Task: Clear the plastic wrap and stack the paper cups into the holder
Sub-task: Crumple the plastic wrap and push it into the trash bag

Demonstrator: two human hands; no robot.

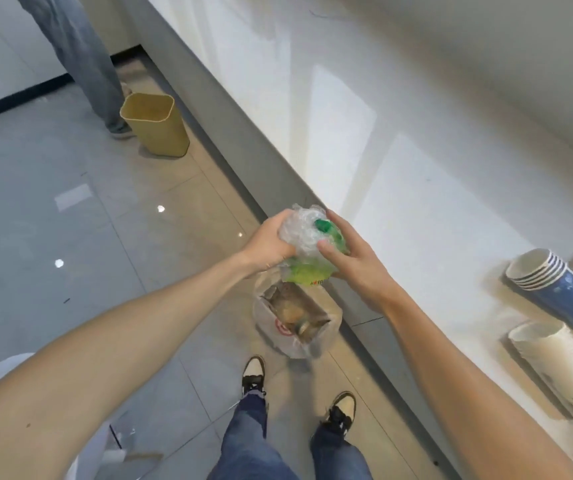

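Now both hands — left hand (271,242), right hand (354,261) — clench crumpled plastic wrap (304,235) directly above bagged bin (295,315); cup stacks (555,282) well right of bin.

Wearer's kit: bare arms, jeans, two-tone sneakers.

Both forearms bare to the frame edge, no sleeves, watch or rings visible on left hand (271,242) or right hand (354,263). Small dark mark on the left forearm near the elbow. Legs in blue denim jeans (247,441), hems bunching at the ankle. Low sneakers (254,370), cream toe panels with dark overlays, black laces, black tongue; same pair on both feet. White fabric at lower left edge, possibly a shirt, can't confirm.
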